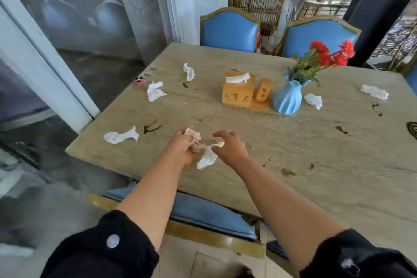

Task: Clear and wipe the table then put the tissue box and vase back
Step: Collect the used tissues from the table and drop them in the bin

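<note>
Six loose tissues: crumpled white paper tissues are lying apart on the pale stone-look counter (293, 153) — one near the left edge (120, 136), two at the far left (154, 90) (189, 72), two to the right of the vase (313, 100) (374, 92), and one under the hands (206, 158).
One box: the square wooden tissue box (237, 90) is standing mid-counter, a sheet sticking out of its top, with a smaller wooden holder (261, 93) touching its right side.
One vase: the ribbed light-blue vase of red flowers (287, 97) is standing upright just beside the holder.
Stains: several brown smears (151, 128) are showing across the surface.
Edges: both arms are reaching over the near edge; a blue padded chair (203, 210) is sitting tucked beneath it, two more at the far side.
Open room: bare surface is lying between hands and box.
Left grip: the left hand (181, 145) is curling around a balled, soiled tissue wad (195, 140).
Right grip: the right hand (229, 145) is pinching the upper end of the tissue lying between the hands.
</note>
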`<state>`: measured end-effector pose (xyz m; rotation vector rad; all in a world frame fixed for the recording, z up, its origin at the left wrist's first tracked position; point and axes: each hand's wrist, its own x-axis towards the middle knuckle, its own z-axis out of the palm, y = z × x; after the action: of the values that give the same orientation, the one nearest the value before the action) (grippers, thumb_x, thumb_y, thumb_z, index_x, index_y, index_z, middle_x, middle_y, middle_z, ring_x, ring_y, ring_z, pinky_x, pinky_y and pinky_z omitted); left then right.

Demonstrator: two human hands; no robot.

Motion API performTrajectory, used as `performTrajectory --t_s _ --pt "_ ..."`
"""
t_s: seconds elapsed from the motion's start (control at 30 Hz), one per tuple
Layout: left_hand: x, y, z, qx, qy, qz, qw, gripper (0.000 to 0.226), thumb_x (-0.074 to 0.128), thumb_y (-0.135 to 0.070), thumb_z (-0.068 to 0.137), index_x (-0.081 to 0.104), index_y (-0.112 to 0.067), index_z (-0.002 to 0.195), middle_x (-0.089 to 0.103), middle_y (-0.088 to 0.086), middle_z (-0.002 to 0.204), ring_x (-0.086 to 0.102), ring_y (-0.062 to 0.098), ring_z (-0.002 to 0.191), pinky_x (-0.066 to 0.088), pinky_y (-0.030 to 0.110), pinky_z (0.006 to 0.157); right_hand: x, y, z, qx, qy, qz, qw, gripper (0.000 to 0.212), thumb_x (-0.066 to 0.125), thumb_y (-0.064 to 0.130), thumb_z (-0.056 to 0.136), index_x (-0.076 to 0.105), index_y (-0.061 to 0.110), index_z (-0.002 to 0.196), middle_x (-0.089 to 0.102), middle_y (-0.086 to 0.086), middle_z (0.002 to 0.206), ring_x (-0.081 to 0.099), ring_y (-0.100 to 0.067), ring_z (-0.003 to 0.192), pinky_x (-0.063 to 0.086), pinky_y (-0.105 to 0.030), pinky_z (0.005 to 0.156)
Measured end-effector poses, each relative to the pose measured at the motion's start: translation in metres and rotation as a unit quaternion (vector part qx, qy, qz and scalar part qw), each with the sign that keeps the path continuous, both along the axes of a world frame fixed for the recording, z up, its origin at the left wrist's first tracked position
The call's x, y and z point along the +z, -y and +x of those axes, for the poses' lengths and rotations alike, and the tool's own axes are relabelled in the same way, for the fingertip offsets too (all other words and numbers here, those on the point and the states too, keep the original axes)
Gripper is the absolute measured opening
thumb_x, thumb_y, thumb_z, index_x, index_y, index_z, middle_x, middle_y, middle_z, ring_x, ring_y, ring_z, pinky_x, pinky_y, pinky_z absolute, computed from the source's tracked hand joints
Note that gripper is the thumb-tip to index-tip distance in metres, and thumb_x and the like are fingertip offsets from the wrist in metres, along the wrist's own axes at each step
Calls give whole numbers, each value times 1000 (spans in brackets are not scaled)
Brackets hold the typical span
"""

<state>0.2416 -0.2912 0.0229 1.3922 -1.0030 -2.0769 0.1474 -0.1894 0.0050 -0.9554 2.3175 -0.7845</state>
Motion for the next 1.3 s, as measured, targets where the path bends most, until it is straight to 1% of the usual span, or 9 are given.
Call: performTrajectory --t_s 0.17,0.27,0.4,0.53,0.7,0.8,0.93,1.17,1.3 --pt "-3 35 7 22 10 18 1000 36 29 4 97 54 -19 86 48 8 72 42 8 27 29 10 36 -30 21 8 98 -61 136 984 55 71 43 78 51 44 130 23 1 151 25 -34 136 39 -43 104" --pt "-1 49 9 31 -2 43 999 35 30 1 96 55 -19 81 53 8 77 48 13 50 36 25 51 -47 30 9 113 -108 174 972 45 72 38 78 59 35 122 30 0 141 27 -31 131 48 -42 93" --pt "-3 65 6 25 10 53 998 34 29 1 96 55 -16 81 54 8 80 46 16 62 35 28 59 -60 44 0 88 -85 129 984 26 56 8 88 66 10 112 50 -10 121 46 -29 119 47 -30 85" --pt "-10 79 1 28 12 67 997 31 31 1 95 55 -16 84 54 11 82 43 16 60 35 25 51 -34 61 -6 -33 43 -33 998 21 51 4 88 63 15 100 65 -2 85 62 -22 77 44 -24 56" --pt "-12 85 -3 4 -30 99 995 21 42 -8 96 59 -13 87 58 8 67 51 15 50 42 20 43 1 96 3 -105 173 -169 965 25 76 16 79 57 20 94 70 1 88 68 -16 78 55 -32 67" --pt "-8 95 -1 -26 -96 134 986 26 48 -28 97 63 -9 88 68 7 68 64 17 60 51 28 62 5 120 11 -85 115 -170 975 21 80 25 73 60 26 80 68 5 81 65 -19 84 54 -36 74" --pt "-6 116 13 -48 -118 98 987 26 43 -33 101 55 -12 94 58 4 71 51 9 49 39 19 48 2 150 28 -72 68 -153 983 19 80 32 69 61 33 68 66 6 74 60 -25 90 50 -41 82" --pt "-23 194 65 -9 -14 -20 1000 17 41 -2 98 57 -5 104 54 6 72 51 10 54 41 17 38 -1 202 76 -106 110 -157 976 19 59 14 88 72 17 101 68 3 90 59 -13 79 42 -20 60" --pt "-24 240 102 20 -48 -17 998 18 43 -3 97 58 -12 96 57 9 83 51 14 58 47 24 43 -17 240 116 -12 42 -68 997 27 54 9 88 68 12 111 66 -6 114 60 -23 103 40 -20 80"
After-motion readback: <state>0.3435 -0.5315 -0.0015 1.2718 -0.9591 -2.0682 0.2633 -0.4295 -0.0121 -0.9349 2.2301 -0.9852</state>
